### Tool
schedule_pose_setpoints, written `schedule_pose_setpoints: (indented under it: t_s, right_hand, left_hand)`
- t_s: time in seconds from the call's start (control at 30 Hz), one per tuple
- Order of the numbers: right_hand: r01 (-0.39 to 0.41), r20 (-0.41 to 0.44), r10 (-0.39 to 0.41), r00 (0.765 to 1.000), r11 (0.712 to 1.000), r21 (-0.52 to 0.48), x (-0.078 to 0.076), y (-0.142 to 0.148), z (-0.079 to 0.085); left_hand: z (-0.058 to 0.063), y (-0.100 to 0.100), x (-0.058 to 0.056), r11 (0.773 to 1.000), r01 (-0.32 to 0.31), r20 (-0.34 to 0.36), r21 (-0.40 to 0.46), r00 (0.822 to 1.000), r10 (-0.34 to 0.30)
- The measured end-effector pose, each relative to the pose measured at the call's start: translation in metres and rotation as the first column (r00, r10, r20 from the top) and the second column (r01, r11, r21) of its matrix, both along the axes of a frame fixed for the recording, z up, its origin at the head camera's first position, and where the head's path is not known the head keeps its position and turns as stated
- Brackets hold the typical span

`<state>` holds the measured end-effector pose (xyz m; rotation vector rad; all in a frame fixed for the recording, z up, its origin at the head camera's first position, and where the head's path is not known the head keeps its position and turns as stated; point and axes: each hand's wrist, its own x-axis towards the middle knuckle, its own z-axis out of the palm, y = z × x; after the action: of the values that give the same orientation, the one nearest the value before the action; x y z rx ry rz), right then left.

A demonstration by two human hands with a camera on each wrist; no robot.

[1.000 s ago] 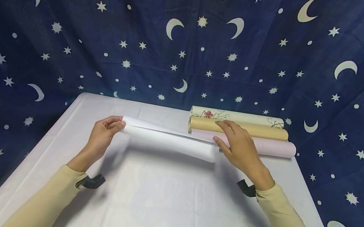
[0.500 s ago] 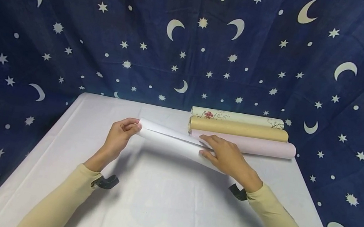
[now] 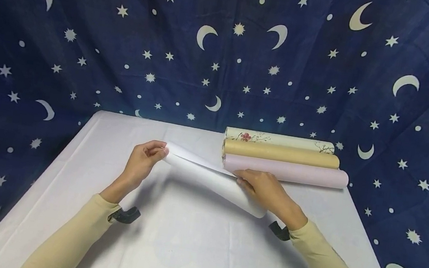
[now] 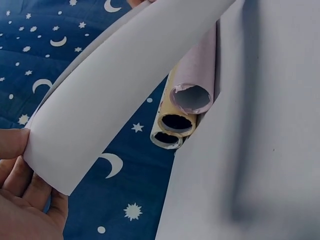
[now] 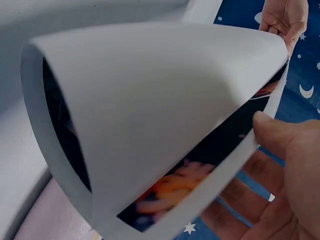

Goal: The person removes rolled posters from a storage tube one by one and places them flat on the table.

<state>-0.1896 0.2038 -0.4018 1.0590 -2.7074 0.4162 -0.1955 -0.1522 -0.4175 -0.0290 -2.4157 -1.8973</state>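
Holding: left end of white sheet [image 3: 212, 181] pinched by left hand [image 3: 139, 164] | loose curl suspended above table [image 3: 182, 248], perhaps to avoid creasing | right edge pinched by right hand [image 3: 270, 192], thumb inside, apparently for control | 3 rolls [image 3: 283, 154] laid parallel beyond, probably for working room

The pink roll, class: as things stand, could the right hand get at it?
Probably yes: the pink roll lies close to the right hand, its right end uncovered. That hand pinches the curled sheet, though, so it would likely have to let go first.
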Motion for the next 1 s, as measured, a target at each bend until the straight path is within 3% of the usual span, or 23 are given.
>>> schedule_pose_setpoints:
  t_s: [0.2,0.33,0.53,0.77,1.0]
  right_hand:
    - [-0.006,-0.109,0.006,0.994,1.0,-0.001,-0.003,0.0,-0.004]
    - [-0.008,-0.138,0.004,0.99,1.0,-0.029,-0.004,0.001,-0.007]
    - [-0.016,-0.103,0.007,0.995,0.996,-0.09,-0.004,0.003,-0.009]
    - [0.039,-0.016,-0.041,0.999,0.993,-0.109,-0.004,0.006,-0.011]
    - [0.087,0.037,-0.082,0.996,0.981,-0.173,-0.004,0.008,-0.012]
  left_hand:
    - [-0.002,-0.002,0.002,0.998,0.005,-0.044,-0.058,0.999,-0.008]
    - [-0.002,-0.003,0.003,0.995,0.017,-0.085,-0.103,0.996,-0.026]
    - [-0.004,-0.004,0.005,0.991,0.029,-0.106,-0.131,0.993,-0.043]
    - [-0.007,-0.007,0.006,0.987,0.007,-0.129,-0.16,0.991,-0.028]
    - [-0.005,-0.005,0.007,0.996,0.034,-0.117,-0.081,0.992,-0.044]
